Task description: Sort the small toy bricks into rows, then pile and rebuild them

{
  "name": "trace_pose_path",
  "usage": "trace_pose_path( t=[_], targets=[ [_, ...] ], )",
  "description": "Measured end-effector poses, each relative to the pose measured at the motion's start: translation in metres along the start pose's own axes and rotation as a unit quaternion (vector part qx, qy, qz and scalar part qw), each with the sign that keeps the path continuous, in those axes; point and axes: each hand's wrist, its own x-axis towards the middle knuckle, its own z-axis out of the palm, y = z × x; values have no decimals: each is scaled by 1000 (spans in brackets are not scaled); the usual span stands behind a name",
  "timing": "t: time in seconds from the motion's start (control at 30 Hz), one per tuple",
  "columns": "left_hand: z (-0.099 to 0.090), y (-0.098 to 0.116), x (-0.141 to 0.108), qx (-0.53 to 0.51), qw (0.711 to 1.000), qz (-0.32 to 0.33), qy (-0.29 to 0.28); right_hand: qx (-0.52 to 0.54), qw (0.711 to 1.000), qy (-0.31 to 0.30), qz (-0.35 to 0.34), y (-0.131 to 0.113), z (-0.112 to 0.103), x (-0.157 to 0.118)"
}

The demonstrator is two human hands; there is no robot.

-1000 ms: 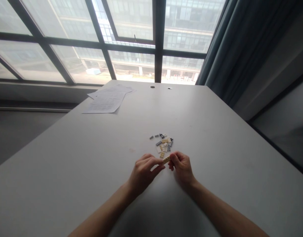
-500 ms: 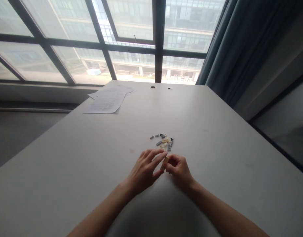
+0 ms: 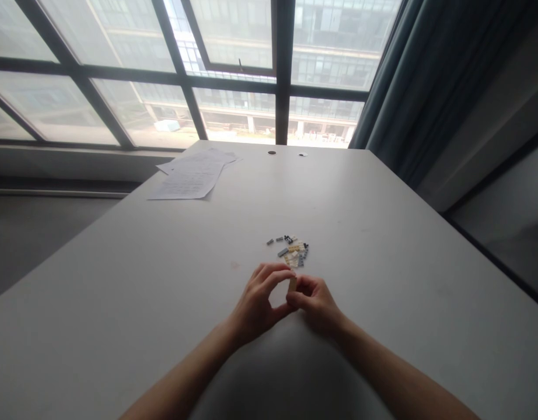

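Observation:
Between my two hands is a small tan building-brick piece (image 3: 292,284), standing on end. My right hand (image 3: 316,302) pinches it from the right with thumb and fingers. My left hand (image 3: 261,300) curves round it from the left, fingertips at its top end and thumb at its lower end. Parts of the piece are hidden behind the fingers. Just beyond my fingertips lies a loose pile of building bricks (image 3: 294,249) in yellow, white, grey and black. A grey brick (image 3: 283,252) lies at the pile's left side.
The white table (image 3: 383,245) stretches away to a large window. Printed papers (image 3: 190,178) lie at its far left. Two round holes, one a dark cable hole (image 3: 272,153), are near the far edge. A dark curtain (image 3: 395,87) hangs at the right.
The tan piece has turned more upright. My left thumb and fingertips have closed onto its two ends, while my right hand keeps its pinch. The pile of bricks has not changed.

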Motion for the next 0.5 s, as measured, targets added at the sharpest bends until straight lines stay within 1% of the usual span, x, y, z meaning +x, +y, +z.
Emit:
trace_pose_path(
  t=[0.07,0.13,0.3,0.4,0.5],
  targets=[
    [0,2,0,-15,1000,0,-4,1,1000,12,-2,-1,2,0],
    [-1,3,1,-22,1000,2,-2,11,1000,10,2,-2,3,0],
    [-3,6,2,-54,999,1,-2,70,996,-37,28,2,-1,0],
    [-3,7,3,-101,995,-12,-7,103,991,-62,60,4,-3,0],
    [-5,9,5,-136,990,-34,-12,105,989,-72,71,4,-4,-1]
  ],
)
